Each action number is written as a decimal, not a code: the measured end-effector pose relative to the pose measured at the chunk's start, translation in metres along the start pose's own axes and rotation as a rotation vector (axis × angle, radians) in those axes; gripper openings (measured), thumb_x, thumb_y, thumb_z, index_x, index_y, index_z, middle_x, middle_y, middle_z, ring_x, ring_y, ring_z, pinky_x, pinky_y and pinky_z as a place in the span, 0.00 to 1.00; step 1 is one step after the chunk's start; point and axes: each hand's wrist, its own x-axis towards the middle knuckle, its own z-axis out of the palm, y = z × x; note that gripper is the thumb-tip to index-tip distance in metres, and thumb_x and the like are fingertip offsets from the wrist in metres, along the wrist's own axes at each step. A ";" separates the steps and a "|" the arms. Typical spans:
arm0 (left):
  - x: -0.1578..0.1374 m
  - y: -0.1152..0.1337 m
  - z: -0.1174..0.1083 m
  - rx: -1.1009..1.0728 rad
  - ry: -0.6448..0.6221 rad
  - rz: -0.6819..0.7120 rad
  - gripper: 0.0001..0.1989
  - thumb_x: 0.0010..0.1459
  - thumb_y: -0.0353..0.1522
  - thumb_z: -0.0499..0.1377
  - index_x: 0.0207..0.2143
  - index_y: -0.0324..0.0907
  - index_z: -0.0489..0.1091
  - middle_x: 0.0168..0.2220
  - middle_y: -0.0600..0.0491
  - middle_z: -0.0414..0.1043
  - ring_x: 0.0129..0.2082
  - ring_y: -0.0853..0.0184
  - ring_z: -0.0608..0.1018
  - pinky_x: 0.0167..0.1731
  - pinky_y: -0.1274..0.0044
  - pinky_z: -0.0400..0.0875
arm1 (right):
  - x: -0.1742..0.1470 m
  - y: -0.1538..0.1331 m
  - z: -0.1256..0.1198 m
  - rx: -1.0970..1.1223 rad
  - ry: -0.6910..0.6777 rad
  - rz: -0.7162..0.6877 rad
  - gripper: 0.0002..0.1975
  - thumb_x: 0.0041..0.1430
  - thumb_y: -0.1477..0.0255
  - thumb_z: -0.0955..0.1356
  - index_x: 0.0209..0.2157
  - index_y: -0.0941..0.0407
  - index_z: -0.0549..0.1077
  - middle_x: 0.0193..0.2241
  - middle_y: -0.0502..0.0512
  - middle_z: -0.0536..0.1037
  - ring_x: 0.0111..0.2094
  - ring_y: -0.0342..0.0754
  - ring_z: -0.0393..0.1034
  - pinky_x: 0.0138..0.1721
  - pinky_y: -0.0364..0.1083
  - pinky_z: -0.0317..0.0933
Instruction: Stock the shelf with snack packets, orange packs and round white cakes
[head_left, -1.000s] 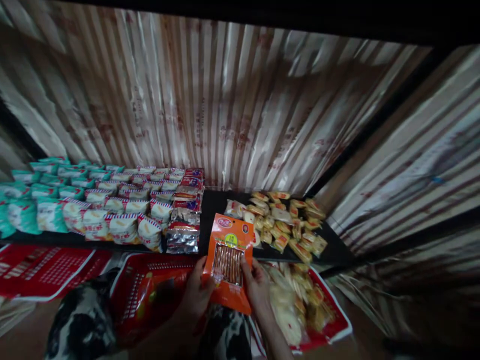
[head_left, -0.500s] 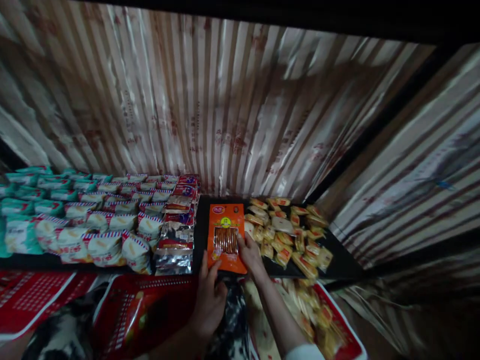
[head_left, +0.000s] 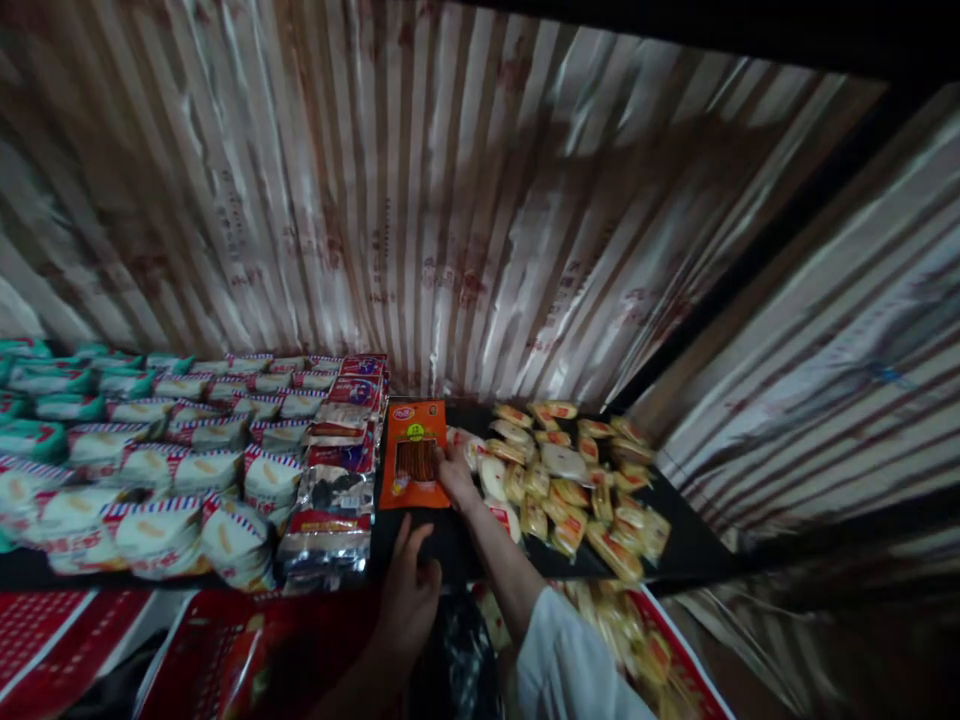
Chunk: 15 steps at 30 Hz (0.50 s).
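Note:
An orange snack packet (head_left: 411,425) with a clear window, brown sticks showing through it, lies on the black shelf. My right hand (head_left: 456,478) grips its right edge, with the fingertips partly out of sight. Below the packet's near edge is my left hand (head_left: 411,590), apart from it, fingers extended and nothing held. To the left of the packet stands a row of silver and red packets (head_left: 334,500). Small yellow wrapped snacks (head_left: 566,500) lie in a loose heap to its right, some close to my right wrist.
White bags with striped tops (head_left: 180,465) and green bags (head_left: 34,440) fill the shelf's left side. Below the front edge are red baskets (head_left: 172,650), one with yellow snacks (head_left: 619,620). A corrugated sheet wall (head_left: 420,200) closes the back, and a dark post (head_left: 720,280) slants at right.
The orange packet has gone farther back onto the shelf, beside the silver packets, with my right hand on it. My left hand has come off the packet.

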 end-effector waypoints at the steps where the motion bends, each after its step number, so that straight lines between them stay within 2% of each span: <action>1: 0.002 0.001 0.002 0.005 0.004 0.000 0.22 0.52 0.23 0.51 0.50 0.36 0.67 0.64 0.42 0.50 0.63 0.61 0.58 0.57 0.72 0.59 | 0.002 0.002 -0.002 0.005 -0.002 0.016 0.19 0.58 0.64 0.60 0.43 0.58 0.73 0.44 0.61 0.76 0.52 0.54 0.66 0.55 0.52 0.56; 5: 0.011 0.017 0.010 0.023 -0.035 -0.056 0.23 0.52 0.22 0.50 0.52 0.34 0.66 0.65 0.40 0.48 0.63 0.63 0.58 0.57 0.75 0.58 | 0.009 0.009 -0.017 -0.025 0.009 0.050 0.21 0.58 0.64 0.59 0.46 0.59 0.72 0.46 0.64 0.75 0.54 0.55 0.64 0.55 0.52 0.55; 9: 0.020 0.031 0.015 0.024 -0.052 -0.115 0.24 0.52 0.22 0.50 0.52 0.33 0.65 0.65 0.40 0.48 0.62 0.62 0.60 0.55 0.76 0.61 | 0.019 0.016 -0.036 -0.122 0.093 0.072 0.22 0.59 0.66 0.57 0.49 0.62 0.70 0.48 0.66 0.73 0.56 0.55 0.61 0.56 0.52 0.52; 12: 0.026 0.032 0.019 0.010 -0.030 -0.110 0.24 0.52 0.22 0.50 0.52 0.34 0.66 0.65 0.40 0.48 0.61 0.62 0.61 0.54 0.76 0.62 | 0.027 0.020 -0.043 -0.148 0.122 0.075 0.21 0.59 0.65 0.57 0.46 0.61 0.71 0.45 0.65 0.75 0.51 0.55 0.66 0.52 0.52 0.57; 15: 0.035 0.032 0.022 0.000 0.001 -0.098 0.23 0.52 0.22 0.50 0.52 0.34 0.66 0.65 0.41 0.49 0.62 0.63 0.59 0.54 0.76 0.61 | 0.038 0.016 -0.042 -0.174 0.109 0.044 0.18 0.58 0.65 0.58 0.39 0.58 0.74 0.37 0.62 0.78 0.44 0.55 0.70 0.46 0.51 0.60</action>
